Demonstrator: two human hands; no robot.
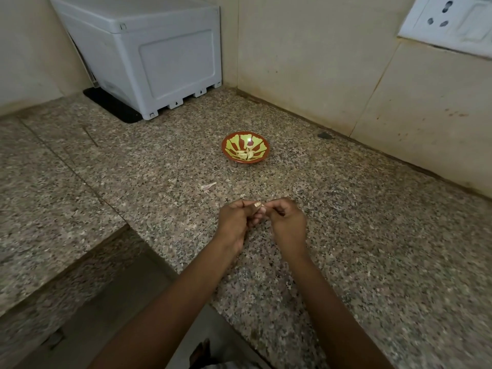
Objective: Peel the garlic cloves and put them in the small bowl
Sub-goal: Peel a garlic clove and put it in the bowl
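A small red bowl with a yellow pattern stands on the granite counter, and several pale peeled garlic cloves lie in it. Nearer to me, my left hand and my right hand meet above the counter. Both pinch one small garlic clove between their fingertips. Most of the clove is hidden by my fingers. A scrap of white garlic skin lies on the counter between my hands and the bowl.
A white plastic box sits on a black mat in the far left corner. Tiled walls close the back and right, with a wall socket at the top right. The counter edge drops off at lower left.
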